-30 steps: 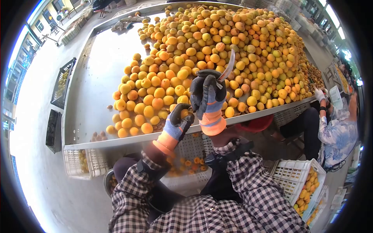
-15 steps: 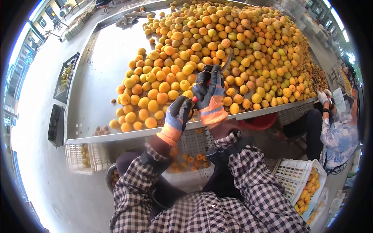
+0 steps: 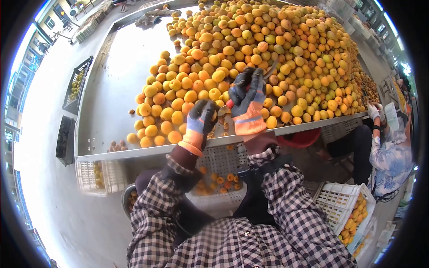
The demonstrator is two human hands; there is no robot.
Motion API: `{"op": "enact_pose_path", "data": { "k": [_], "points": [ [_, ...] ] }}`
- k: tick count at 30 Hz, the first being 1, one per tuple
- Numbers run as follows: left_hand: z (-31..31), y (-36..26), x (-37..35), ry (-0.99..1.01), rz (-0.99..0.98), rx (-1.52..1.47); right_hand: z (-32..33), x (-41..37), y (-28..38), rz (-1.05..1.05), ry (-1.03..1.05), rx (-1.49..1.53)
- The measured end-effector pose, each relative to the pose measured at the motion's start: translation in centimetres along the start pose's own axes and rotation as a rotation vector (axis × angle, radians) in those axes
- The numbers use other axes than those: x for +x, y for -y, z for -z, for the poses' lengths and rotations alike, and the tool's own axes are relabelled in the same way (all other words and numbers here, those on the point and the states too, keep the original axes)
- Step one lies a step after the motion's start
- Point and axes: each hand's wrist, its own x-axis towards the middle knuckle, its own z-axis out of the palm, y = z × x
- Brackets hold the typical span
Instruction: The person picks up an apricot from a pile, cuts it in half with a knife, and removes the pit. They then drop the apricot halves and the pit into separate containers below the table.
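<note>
Both my hands wear orange and blue gloves with dark fingers, at the near edge of a metal table (image 3: 100, 120). My right hand (image 3: 248, 96) is wrapped round a tool with a red handle (image 3: 229, 104); a short metal tip points toward my left hand. My left hand (image 3: 203, 117) is closed, its fingers curled together; what lies inside them is hidden. Beyond both hands spreads a large heap of yellow-orange fruits (image 3: 277, 49). A curved thin blade (image 3: 271, 69) sticks out past my right hand's fingers.
Below the table edge stands a white crate (image 3: 219, 178) with fruit halves. Another white crate (image 3: 339, 201) is at the lower right, near a red basin (image 3: 299, 138). A co-worker (image 3: 389, 156) sits at the right. Black crates (image 3: 77, 85) lie on the left floor.
My hands have moved slightly apart, my right hand a little to the right. The metal tip and small pieces on the table between them now show.
</note>
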Motion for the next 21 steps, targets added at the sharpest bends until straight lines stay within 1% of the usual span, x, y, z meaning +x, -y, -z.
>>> {"op": "enact_pose_path", "data": {
  "k": [1,2,3,5,6,7,9,10,11,13,14,15,17,18,19,20,21],
  "points": [
    [0.5,-1.0,0.2,0.014,0.437,-0.275,-0.5,-0.1,0.5,0.075,-0.063,-0.08],
    [0.4,-0.5,0.2,-0.021,0.514,-0.439,-1.0,-0.3,1.0,0.094,-0.146,-0.113],
    [0.6,-0.3,0.3,-0.022,0.513,-0.441,-0.7,0.0,1.3,0.094,-0.145,-0.114],
    [0.9,-0.2,0.5,-0.031,0.478,-0.217,-0.4,0.4,2.1,0.163,-0.056,-0.156],
    [0.6,0.7,0.5,-0.09,0.261,-0.109,-0.3,0.2,2.4,0.187,-0.11,-0.196],
    [0.5,1.1,0.6,-0.085,0.259,-0.113,-0.5,-0.1,2.7,0.192,-0.111,-0.198],
    [0.9,1.3,0.8,-0.077,0.155,0.058,-0.6,-0.3,3.2,0.054,-0.176,-0.353],
    [1.2,1.3,0.6,0.003,0.418,-0.23,0.2,0.2,3.1,0.035,-0.177,-0.391],
    [1.8,0.3,0.5,0.005,0.415,-0.229,0.1,0.1,3.4,0.038,-0.176,-0.389],
    [3.5,-1.5,-0.1,0.369,0.468,-0.286,0.0,-0.3,3.9,-0.091,-0.237,-0.56],
    [3.7,-1.7,-0.3,0.443,0.14,-0.024,0.4,-0.3,4.5,-0.134,-0.158,-0.593],
    [4.3,-2.2,-0.8,0.607,0.071,-0.015,0.8,-0.1,4.3,-0.131,-0.161,-0.592],
    [3.8,-2.2,-1.7,0.549,0.079,-0.048,1.6,0.3,4.0,-0.039,-0.078,-1.073],
    [3.6,-1.8,-1.7,0.485,0.088,-0.013,2.8,0.5,3.4,0.187,0.119,-1.288],
    [3.4,-1.4,-1.6,0.418,0.097,0.023,3.9,0.6,3.4,0.182,0.121,-1.293],
    [3.3,-1.1,-1.4,0.366,0.127,0.0,3.2,0.3,3.7,0.082,0.149,-1.745],
    [3.4,-0.9,-1.3,0.363,0.123,-0.001,2.5,0.0,3.9,-0.03,0.173,-2.193]
  ]
}}
